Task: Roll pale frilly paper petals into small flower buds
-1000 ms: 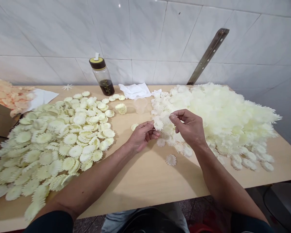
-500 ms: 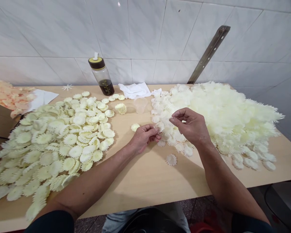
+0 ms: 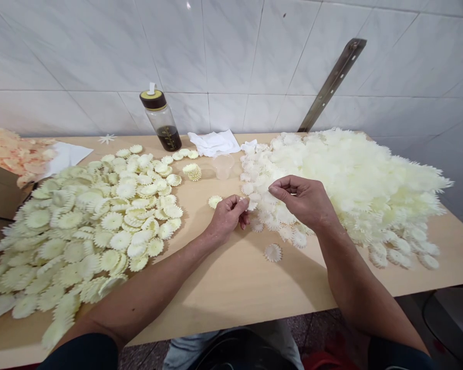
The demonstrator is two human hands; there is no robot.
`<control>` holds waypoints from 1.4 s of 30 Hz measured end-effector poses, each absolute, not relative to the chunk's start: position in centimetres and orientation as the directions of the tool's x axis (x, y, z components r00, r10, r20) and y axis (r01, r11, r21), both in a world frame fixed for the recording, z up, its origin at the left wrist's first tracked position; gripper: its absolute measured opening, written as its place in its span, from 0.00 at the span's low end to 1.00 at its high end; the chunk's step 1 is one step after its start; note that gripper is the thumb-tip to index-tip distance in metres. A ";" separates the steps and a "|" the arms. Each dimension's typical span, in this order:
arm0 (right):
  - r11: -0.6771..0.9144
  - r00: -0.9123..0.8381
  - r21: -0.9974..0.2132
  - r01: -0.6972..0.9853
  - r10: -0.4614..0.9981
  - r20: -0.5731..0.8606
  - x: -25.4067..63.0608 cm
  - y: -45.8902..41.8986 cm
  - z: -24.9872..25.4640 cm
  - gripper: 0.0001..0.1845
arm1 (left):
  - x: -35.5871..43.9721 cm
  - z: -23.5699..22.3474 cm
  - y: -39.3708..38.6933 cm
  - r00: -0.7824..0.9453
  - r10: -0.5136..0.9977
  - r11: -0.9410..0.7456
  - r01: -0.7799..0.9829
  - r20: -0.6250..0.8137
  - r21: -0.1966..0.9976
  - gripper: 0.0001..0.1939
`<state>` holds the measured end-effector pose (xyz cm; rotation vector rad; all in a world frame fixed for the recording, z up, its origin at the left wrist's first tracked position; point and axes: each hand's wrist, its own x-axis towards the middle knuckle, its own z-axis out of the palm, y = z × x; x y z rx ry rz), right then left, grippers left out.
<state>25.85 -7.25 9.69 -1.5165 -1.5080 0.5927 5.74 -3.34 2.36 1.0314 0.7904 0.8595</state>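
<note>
My left hand [image 3: 229, 217] is closed near the table's middle, thumb pressed against the fingers. At its fingertips shows a pale scalloped flower disc [image 3: 253, 200], partly hidden by the thumb. Above the near edge of the whitish pile my right hand [image 3: 299, 198] is raised, thumb and index finger pinched together. Whatever may be between those fingertips is too small to make out. A loose scalloped disc [image 3: 273, 252] lies on the table below the hands. Just left of my left hand sits a small yellowish disc stack [image 3: 215, 201].
Yellowish scalloped discs form a heap [image 3: 111, 221] on the left. A big whitish petal pile [image 3: 355, 180] covers the right. Along the back stand a drink bottle [image 3: 162, 123], a crumpled tissue [image 3: 215, 143] and a short disc stack [image 3: 192, 172]. A metal bar [image 3: 332, 85] leans on the wall.
My left hand has drawn slightly left, and its fingers are more curled. My right hand has lowered a little, still pinched. The piles look unchanged.
</note>
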 end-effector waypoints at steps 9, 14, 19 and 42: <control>0.074 0.234 -0.737 0.672 0.923 0.306 26.7 -7.2 9.7 0.13 | 5.8 2.0 -3.3 0.462 0.878 0.265 -0.245 -0.128 0.933 0.24; 0.082 0.219 -0.669 0.739 0.910 0.353 27.4 -6.9 9.2 0.11 | 5.9 1.7 -3.2 0.470 0.873 0.276 -0.253 -0.131 0.927 0.22; 0.120 0.167 -0.578 0.807 0.893 0.418 27.8 -6.5 8.8 0.12 | 5.9 1.8 -3.4 0.476 0.870 0.270 -0.239 -0.130 0.933 0.23; 0.034 0.023 -0.747 0.664 0.998 0.066 23.8 -7.0 8.1 0.21 | 5.8 2.2 -3.5 0.394 0.918 0.164 -0.243 -0.057 0.956 0.22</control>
